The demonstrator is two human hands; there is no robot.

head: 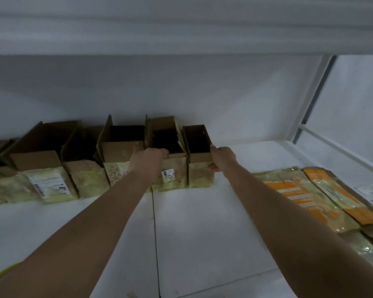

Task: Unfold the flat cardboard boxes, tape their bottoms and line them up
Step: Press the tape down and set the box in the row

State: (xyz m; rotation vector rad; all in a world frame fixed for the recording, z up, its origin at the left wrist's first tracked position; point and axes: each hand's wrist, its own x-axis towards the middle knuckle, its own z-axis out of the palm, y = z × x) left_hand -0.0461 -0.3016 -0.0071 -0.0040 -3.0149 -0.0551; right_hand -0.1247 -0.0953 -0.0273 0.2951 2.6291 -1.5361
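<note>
While the left hand [148,161] grips the near rim of an open brown cardboard box [170,166] at the white desk's [202,222] far edge, the right hand [223,159] holds the smaller end box [199,166] beside it.

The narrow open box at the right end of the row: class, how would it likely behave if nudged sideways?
The end box looks empty inside, so probably light and easy to slide on the smooth white floor. It stands tall and narrow, so a high push might tip it. The right hand grips its free side; its neighbour braces the other.

White tiled floor [202,222], white wall [181,93], white-framed glass panel [353,115] at right.
</note>
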